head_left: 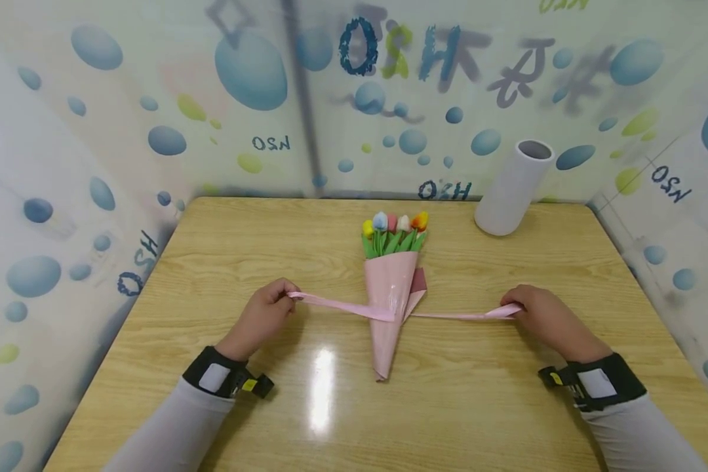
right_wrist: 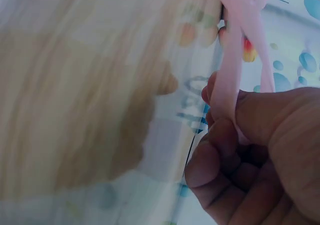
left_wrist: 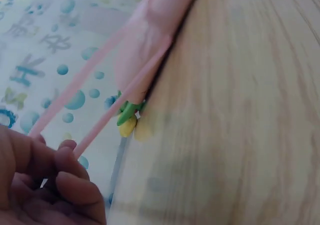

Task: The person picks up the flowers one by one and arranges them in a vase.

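A bouquet of tulips in pink wrapping paper point(head_left: 387, 282) lies on the table, its yellow, blue, pink, white and orange flowers point(head_left: 394, 224) toward the back wall. A pink ribbon point(head_left: 342, 306) runs across the lower half of the wrap and out to both sides. My left hand point(head_left: 267, 311) pinches it on the left; in the left wrist view two strands reach from the fingers to the wrap. Off to the right, my right hand point(head_left: 545, 321) grips the other side. In the right wrist view, the ribbon point(right_wrist: 229, 80) passes between thumb and fingers.
Toward the table's back right corner stands a white vase point(head_left: 510, 193), upright. The wooden table point(head_left: 212, 236) meets a wall point(head_left: 342, 131) printed with blue and green bubbles. A wrist camera point(head_left: 256, 385) sits on the left forearm, another point(head_left: 557, 377) on the right.
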A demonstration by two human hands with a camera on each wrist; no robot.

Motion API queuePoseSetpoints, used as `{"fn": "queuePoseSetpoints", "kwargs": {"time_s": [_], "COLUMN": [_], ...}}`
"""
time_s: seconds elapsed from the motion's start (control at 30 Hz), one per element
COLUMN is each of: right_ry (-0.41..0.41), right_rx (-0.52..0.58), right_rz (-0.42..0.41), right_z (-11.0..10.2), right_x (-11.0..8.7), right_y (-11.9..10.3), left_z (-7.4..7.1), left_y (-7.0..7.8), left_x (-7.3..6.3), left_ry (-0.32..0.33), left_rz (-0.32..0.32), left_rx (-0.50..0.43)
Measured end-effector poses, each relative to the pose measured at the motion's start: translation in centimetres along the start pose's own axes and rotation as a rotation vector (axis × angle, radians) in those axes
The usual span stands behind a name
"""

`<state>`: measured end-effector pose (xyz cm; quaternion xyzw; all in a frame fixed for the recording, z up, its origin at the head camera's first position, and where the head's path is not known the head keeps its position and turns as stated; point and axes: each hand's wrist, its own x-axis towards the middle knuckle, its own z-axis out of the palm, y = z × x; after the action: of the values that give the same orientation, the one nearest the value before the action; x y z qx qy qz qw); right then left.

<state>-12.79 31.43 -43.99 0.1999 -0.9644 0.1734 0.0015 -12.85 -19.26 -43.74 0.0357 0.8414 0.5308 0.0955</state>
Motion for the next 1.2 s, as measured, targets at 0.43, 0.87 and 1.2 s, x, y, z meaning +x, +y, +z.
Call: {"fn": "queuePoseSetpoints", "kwargs": {"time_s": [0.43, 0.87, 1.2], "right_ry": [-0.009, -0.136, -0.067], "right_rx": [-0.006, 0.051, 0.11], "right_rz": [0.078, 0.292, 0.304], "right_z": [-0.7, -2.1, -3.6], "right_x": [-0.9, -2.1, -1.1], "right_y": [2.1, 5.4, 2.7], "left_z": [-3.2, -6.7, -6.3], "left_y": [-1.1, -2.7, -1.1], "left_x": [-0.4, -2.0, -1.6], "left_ry": [0.139, 0.189, 0.257], "left_rz": [-0.134, -0.261, -0.176], "left_rx": [-0.116, 0.17, 0.187]}}
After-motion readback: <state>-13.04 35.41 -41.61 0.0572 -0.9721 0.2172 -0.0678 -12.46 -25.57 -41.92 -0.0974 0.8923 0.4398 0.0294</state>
